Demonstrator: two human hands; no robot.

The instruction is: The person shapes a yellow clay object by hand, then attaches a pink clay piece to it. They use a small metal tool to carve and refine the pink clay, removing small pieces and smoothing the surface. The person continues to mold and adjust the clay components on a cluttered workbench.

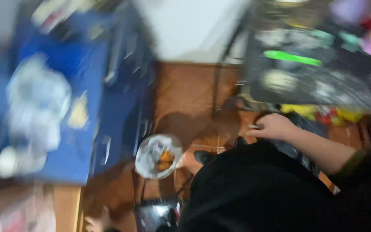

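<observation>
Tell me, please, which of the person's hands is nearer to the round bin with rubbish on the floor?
Right, as only that hand shows. The right hand is up and to the right of the bin, apart from it, holding a small thin thing. The left hand is out of view.

I see a blue bench (86, 141) on the left carrying blurred white items (37, 107) and a yellowish piece (79, 114). Beside it, the brown tiled floor (185, 94) holds a round bin (158, 156) of scraps.
</observation>
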